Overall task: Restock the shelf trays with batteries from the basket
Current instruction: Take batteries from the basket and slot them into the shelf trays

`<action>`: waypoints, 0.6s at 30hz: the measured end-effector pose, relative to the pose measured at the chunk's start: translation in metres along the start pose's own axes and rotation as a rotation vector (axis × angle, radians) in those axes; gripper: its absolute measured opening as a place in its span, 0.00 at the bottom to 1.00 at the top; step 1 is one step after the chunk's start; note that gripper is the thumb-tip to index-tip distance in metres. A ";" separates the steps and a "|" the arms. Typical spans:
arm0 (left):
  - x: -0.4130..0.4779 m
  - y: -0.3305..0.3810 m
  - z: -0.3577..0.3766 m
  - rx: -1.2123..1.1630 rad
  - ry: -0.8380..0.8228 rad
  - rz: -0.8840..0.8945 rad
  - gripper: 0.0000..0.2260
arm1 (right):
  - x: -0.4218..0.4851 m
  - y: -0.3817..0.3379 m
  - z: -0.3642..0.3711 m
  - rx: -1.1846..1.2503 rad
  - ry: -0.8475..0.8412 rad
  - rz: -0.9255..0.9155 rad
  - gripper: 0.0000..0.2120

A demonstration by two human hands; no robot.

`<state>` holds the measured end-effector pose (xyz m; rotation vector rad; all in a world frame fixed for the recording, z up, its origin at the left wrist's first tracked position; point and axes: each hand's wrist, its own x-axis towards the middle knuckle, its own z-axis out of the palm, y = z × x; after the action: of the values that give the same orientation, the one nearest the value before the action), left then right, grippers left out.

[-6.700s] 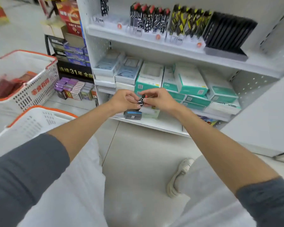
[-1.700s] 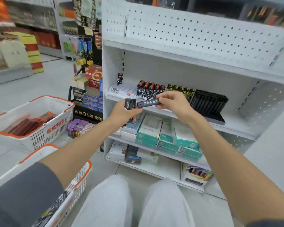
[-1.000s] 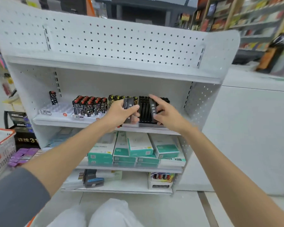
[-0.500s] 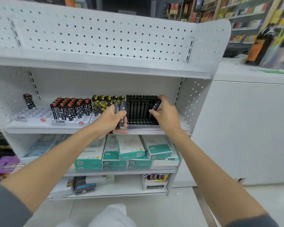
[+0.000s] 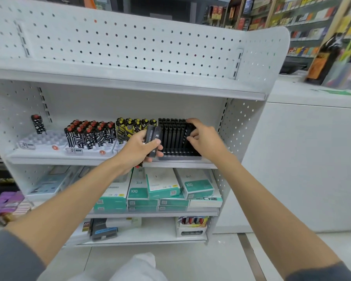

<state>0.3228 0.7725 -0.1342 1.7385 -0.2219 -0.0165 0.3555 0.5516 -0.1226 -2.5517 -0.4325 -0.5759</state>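
Black batteries (image 5: 153, 136) with white print, a small bundle, stand upright in the grip of the left hand (image 5: 140, 148), just in front of the middle shelf (image 5: 89, 160) and toward its right end. The right hand (image 5: 206, 139) is close beside it but apart, reaching into the black tray (image 5: 180, 158) at the shelf's right end. Its fingers curl round the end battery (image 5: 187, 128) on the right of the row of standing batteries (image 5: 171, 134) that fills the tray. Left of the tray along the same shelf stand yellow-and-black batteries (image 5: 130, 128), then red-capped patterned batteries (image 5: 89, 133). One lone patterned battery (image 5: 37, 123) stands in the white tray (image 5: 47, 138) near the left end. On the shelf below lie teal boxes (image 5: 162, 187).
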 end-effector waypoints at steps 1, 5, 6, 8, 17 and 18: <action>0.000 0.000 0.000 -0.009 -0.008 -0.005 0.06 | 0.002 -0.001 -0.002 -0.001 -0.005 -0.014 0.23; -0.002 -0.001 -0.003 -0.029 -0.029 -0.002 0.07 | 0.007 -0.005 -0.005 -0.055 -0.019 -0.055 0.22; -0.002 -0.001 -0.003 -0.026 -0.035 0.002 0.08 | 0.008 -0.006 -0.005 -0.069 -0.022 -0.059 0.22; -0.003 -0.002 -0.004 -0.034 -0.050 0.008 0.08 | 0.009 -0.007 -0.006 -0.117 -0.021 -0.071 0.21; -0.005 -0.005 -0.008 -0.085 -0.063 0.006 0.11 | 0.009 -0.009 -0.009 -0.029 -0.032 -0.024 0.17; -0.006 -0.005 -0.008 -0.088 -0.062 0.005 0.11 | 0.010 -0.009 -0.011 -0.003 -0.039 -0.002 0.16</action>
<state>0.3191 0.7819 -0.1383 1.6506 -0.2672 -0.0750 0.3571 0.5554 -0.1060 -2.5691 -0.4481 -0.5293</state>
